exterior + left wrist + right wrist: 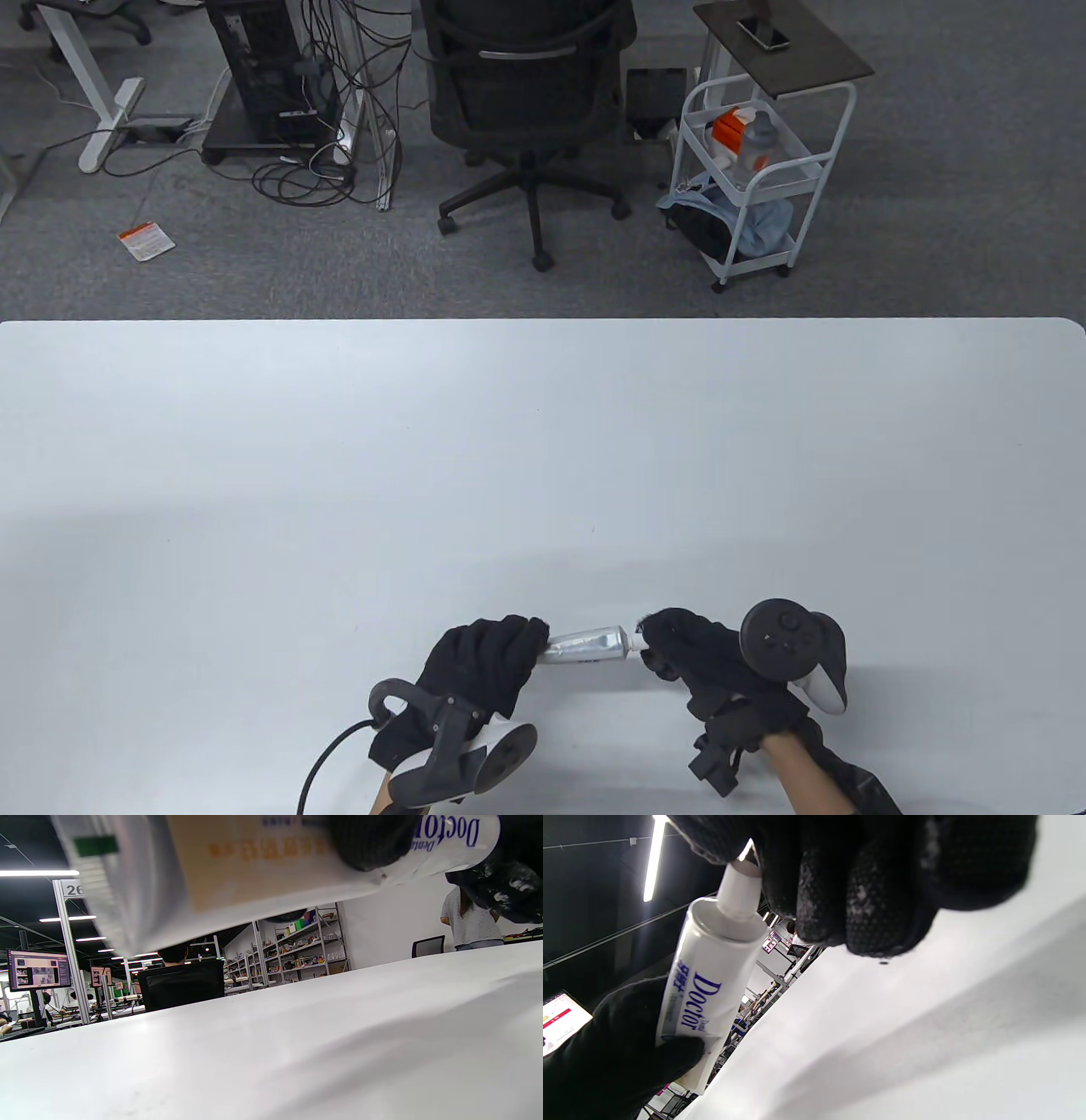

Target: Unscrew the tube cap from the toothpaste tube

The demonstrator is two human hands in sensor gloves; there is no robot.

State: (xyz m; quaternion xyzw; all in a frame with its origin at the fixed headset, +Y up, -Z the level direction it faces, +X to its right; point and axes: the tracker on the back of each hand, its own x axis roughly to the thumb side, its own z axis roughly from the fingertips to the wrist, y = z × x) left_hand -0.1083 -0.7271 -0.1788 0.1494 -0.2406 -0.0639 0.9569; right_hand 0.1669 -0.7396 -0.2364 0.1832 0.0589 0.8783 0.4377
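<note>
Two hands in black sensor gloves meet near the front edge of a white desk (543,441). The left hand (484,671) grips the body of a white toothpaste tube (585,645), its fingers wrapped around the tube's flat end. The right hand (700,658) closes its fingertips (857,899) around the tube cap (740,887), a narrow white piece at the tube's neck. In the right wrist view the cap sits on the neck with the gloved fingertips covering its tip. The tube is held between the two hands, lying roughly level and raised off the desk, its cap end pointing to the person's right. Blue lettering on the tube reads "Doctor". A tracker (789,649) is strapped to the back of the right hand, and another (462,751) to the left.

Beyond the desk's far edge, on grey carpet, stand a black office chair (526,93), a white rolling cart (751,178) and a computer tower (271,76) with tangled cables.
</note>
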